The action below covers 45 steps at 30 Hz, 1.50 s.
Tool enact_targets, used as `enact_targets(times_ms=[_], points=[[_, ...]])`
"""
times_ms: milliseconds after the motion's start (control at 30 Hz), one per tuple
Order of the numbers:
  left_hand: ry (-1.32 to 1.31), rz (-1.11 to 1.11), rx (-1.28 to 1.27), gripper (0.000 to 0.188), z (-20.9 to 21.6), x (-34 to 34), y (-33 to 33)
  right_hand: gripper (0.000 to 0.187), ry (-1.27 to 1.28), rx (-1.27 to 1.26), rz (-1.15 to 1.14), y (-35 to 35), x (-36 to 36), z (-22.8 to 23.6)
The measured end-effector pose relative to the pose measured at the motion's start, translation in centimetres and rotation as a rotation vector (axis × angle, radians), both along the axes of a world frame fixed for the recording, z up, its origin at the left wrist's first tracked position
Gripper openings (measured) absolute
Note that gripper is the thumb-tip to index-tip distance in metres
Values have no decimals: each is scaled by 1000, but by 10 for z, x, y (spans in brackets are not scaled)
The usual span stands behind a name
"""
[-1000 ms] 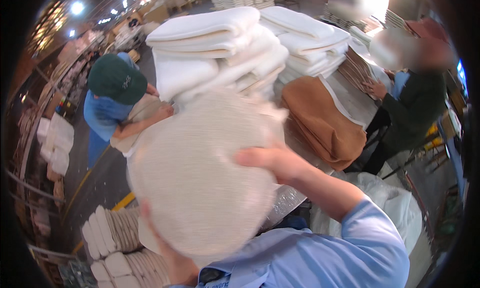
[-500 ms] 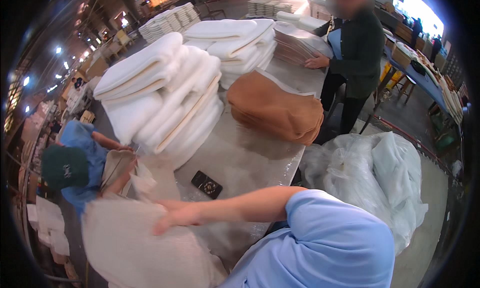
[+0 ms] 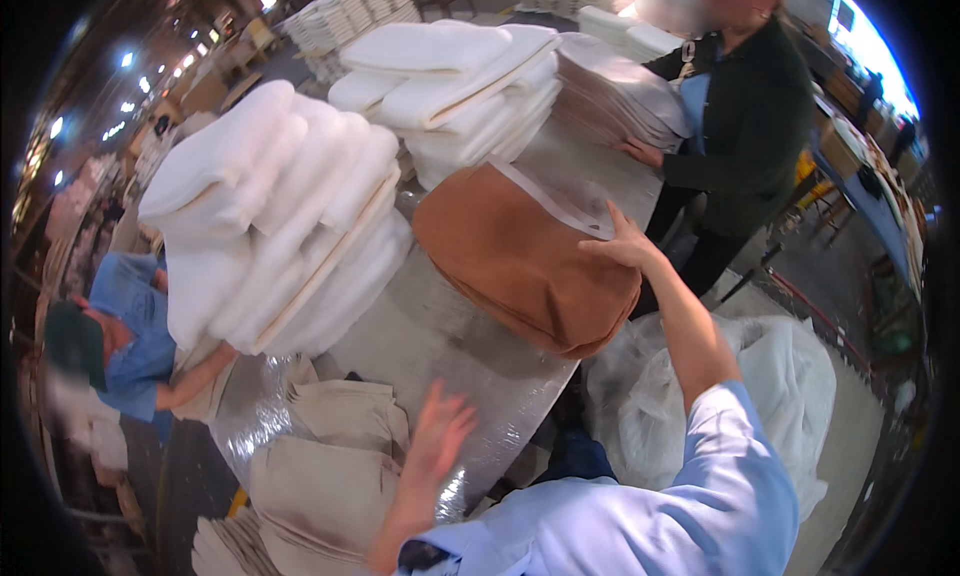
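Observation:
My right hand (image 3: 625,244) reaches out with fingers spread at the upper right edge of a folded brown cloth stack (image 3: 520,266). A pale sheet edge (image 3: 550,201) shows along the stack's far side. My left hand (image 3: 440,436), slightly blurred, is held over the table with its fingers apart and nothing in it. Beside it, folded beige cloths (image 3: 325,486) lie in a pile at the near left. A smaller beige pile (image 3: 345,416) sits just beyond them.
Tall piles of folded white padding (image 3: 280,216) and more white padding (image 3: 450,86) stand on the shiny table (image 3: 460,346). One co-worker (image 3: 740,116) stands at the far right by a stack of sheets (image 3: 620,91); another (image 3: 130,326) bends at the left. Plastic-wrapped material (image 3: 720,406) lies right.
My right hand has left the beige cloth and swung right to the brown stack. My left hand has come into view. The beige cloth now lies flat; the black phone no longer shows clearly.

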<state>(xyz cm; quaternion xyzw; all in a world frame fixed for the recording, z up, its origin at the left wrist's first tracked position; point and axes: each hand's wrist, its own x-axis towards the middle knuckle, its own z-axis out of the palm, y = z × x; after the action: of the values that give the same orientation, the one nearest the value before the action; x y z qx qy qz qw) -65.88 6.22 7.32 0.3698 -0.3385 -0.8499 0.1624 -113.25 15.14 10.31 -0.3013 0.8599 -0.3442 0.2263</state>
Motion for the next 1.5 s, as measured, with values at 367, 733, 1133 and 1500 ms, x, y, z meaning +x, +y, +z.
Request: enact_targets(times_ms=[367,733,1133,1500], points=[[139,288,197,81,-65,-198,-18,114,-870,168,229,-36,-29,-51],[269,206,319,70,82,-67,-8,39,-1084,-230,-54,38,123,81],[350,306,-189,67,202,59,22,51,-1109,-453,676,26,173,151],[19,601,128,66,-66,87,39,84,-1139,-55,137,-15,264,-118]])
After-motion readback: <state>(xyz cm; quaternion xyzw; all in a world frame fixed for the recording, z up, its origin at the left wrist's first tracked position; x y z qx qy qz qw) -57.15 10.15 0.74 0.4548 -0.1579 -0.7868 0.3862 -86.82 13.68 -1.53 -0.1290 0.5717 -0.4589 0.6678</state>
